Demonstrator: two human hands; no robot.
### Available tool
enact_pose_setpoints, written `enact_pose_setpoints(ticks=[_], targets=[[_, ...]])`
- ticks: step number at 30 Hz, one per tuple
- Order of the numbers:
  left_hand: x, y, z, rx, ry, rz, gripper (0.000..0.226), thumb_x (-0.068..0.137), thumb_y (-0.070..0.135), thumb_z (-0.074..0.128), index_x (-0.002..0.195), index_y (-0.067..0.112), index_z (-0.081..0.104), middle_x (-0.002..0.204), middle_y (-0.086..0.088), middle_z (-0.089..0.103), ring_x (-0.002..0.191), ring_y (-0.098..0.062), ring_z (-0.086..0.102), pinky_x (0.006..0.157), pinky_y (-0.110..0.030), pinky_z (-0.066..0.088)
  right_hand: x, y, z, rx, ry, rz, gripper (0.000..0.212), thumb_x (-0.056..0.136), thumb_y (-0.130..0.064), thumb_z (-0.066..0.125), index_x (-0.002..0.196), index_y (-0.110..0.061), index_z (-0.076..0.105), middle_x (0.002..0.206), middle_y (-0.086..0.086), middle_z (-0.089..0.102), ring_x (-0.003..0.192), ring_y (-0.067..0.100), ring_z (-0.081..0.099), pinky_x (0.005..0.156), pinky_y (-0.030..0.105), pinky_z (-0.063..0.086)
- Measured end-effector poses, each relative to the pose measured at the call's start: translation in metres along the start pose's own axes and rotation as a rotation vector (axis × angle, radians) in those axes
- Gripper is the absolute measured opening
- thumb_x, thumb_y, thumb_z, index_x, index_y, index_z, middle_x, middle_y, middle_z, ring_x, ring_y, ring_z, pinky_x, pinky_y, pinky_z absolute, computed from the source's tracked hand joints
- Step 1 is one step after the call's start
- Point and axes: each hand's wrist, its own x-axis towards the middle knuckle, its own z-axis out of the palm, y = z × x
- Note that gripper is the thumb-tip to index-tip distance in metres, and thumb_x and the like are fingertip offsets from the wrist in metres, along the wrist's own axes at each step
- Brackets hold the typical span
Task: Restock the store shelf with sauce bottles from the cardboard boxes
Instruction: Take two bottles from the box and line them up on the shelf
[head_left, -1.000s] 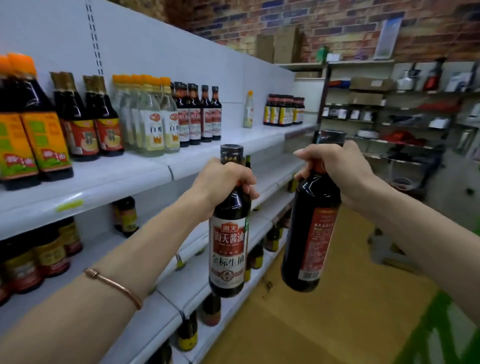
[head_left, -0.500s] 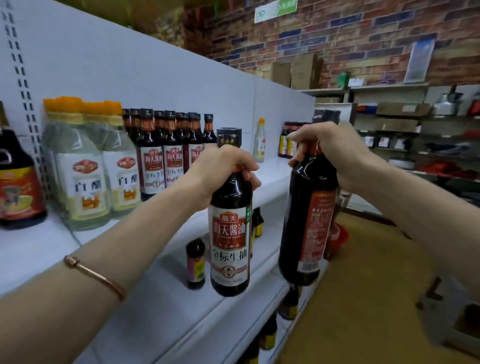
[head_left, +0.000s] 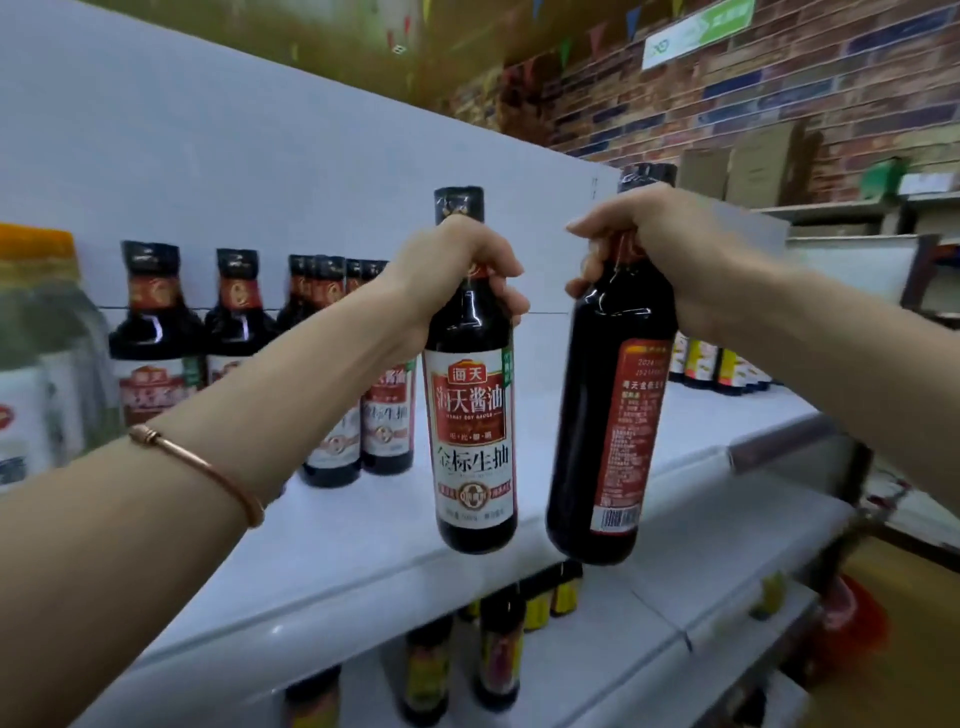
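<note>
Two dark sauce bottles hang in the air over the white shelf (head_left: 597, 431), each carried by its neck. The left bottle (head_left: 474, 415) shows its front label to the aisle; the left hand (head_left: 457, 275) has its fingers curled tight round the neck just under the cap. The right bottle (head_left: 605, 395), at about three o'clock from the first and just beside it without touching, is turned so its back label and barcode face out; the right hand (head_left: 660, 254) is clamped round that neck the same way. Both bottoms are clear of the shelf board, near its front edge.

At nine o'clock from the left bottle stands a row (head_left: 332, 374) of matching bottles, labels forward, against the back panel. The bare stretch of board lies just right of that row, so I'd judge that is where these belong. To do it well, lower the left one first, upright, snug beside the nearest shelved bottle without knocking it. The right one wants a half turn before it is set down, so its front label faces out. At two o'clock, far along the shelf, sits another small group (head_left: 711, 364).
</note>
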Motion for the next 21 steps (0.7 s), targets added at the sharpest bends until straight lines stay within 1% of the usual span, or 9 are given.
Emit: enact_pose_setpoints(ticks=[4,6,9,13,14,16,18,19,21], targets=[[0.041,-0.015,0.011,0.071,0.088,-0.013,0.019,0.076,0.003,0.056,0.059,0.008,0.048,0.076,-0.019,0.060,0.054,-0.023,0.061,0.051,-0.023,0.054,0.053,0.025,-0.008,0.074,-0.086,-0.042,0.020,0.080,-0.009,0.063,0.061,-0.008,0.055,0.050,0.006,0.058,0.055,0.025,0.062,0.066,0.030,0.055],[0.059,-0.024,0.012,0.128,0.139,-0.038,0.021,0.075,0.005,0.057,0.057,0.009,0.049,0.076,-0.018,0.063,0.056,-0.023,0.062,0.051,-0.022,0.054,0.076,0.042,-0.010,0.096,-0.126,-0.039,0.020,0.080,-0.009,0.063,0.061,-0.008,0.055,0.050,0.006,0.057,0.057,0.026,0.062,0.064,0.030,0.056],[0.083,-0.042,0.008,0.159,0.193,-0.061,0.018,0.075,0.005,0.058,0.060,0.008,0.050,0.082,-0.020,0.062,0.058,-0.023,0.063,0.052,-0.023,0.055,0.105,0.070,-0.012,0.124,-0.195,-0.009,0.023,0.081,-0.010,0.064,0.060,-0.010,0.053,0.052,0.006,0.057,0.060,0.026,0.062,0.057,0.026,0.055],[0.107,-0.057,-0.003,0.163,0.269,-0.064,0.017,0.077,0.005,0.058,0.061,0.007,0.052,0.082,-0.021,0.063,0.054,-0.020,0.063,0.052,-0.023,0.055,0.140,0.097,-0.001,0.130,-0.251,0.018,0.022,0.081,-0.010,0.064,0.061,-0.010,0.053,0.051,0.006,0.057,0.063,0.026,0.062,0.055,0.024,0.055],[0.110,-0.062,-0.004,0.184,0.281,-0.073,0.018,0.078,0.005,0.058,0.060,0.007,0.052,0.080,-0.019,0.065,0.053,-0.020,0.063,0.052,-0.023,0.054,0.147,0.104,0.003,0.123,-0.269,0.020,0.022,0.081,-0.010,0.064,0.062,-0.010,0.053,0.051,0.005,0.057,0.063,0.026,0.062,0.056,0.025,0.055],[0.116,-0.071,-0.007,0.210,0.293,-0.078,0.019,0.078,0.006,0.059,0.060,0.008,0.053,0.074,-0.016,0.067,0.051,-0.020,0.061,0.053,-0.021,0.054,0.159,0.119,0.007,0.133,-0.279,0.005,0.021,0.080,-0.011,0.065,0.062,-0.010,0.055,0.050,0.005,0.058,0.062,0.027,0.062,0.065,0.029,0.055],[0.122,-0.080,-0.008,0.182,0.322,-0.082,0.016,0.078,0.006,0.059,0.063,0.007,0.052,0.073,-0.016,0.066,0.051,-0.020,0.061,0.054,-0.022,0.053,0.171,0.131,0.010,0.144,-0.284,0.003,0.020,0.079,-0.011,0.065,0.062,-0.010,0.056,0.049,0.004,0.058,0.061,0.027,0.062,0.073,0.034,0.054],[0.124,-0.083,-0.006,0.186,0.329,-0.092,0.016,0.078,0.006,0.058,0.063,0.007,0.051,0.073,-0.016,0.066,0.053,-0.020,0.061,0.056,-0.023,0.053,0.176,0.137,0.010,0.150,-0.294,0.011,0.020,0.079,-0.011,0.066,0.061,-0.010,0.056,0.050,0.004,0.059,0.061,0.027,0.063,0.075,0.035,0.054],[0.133,-0.086,-0.004,0.231,0.348,-0.109,0.019,0.078,0.009,0.058,0.060,0.009,0.052,0.074,-0.015,0.068,0.059,-0.021,0.062,0.063,-0.026,0.054,0.189,0.147,0.009,0.170,-0.349,0.011,0.021,0.080,-0.012,0.066,0.061,-0.011,0.056,0.050,0.004,0.058,0.061,0.026,0.062,0.075,0.035,0.055]])
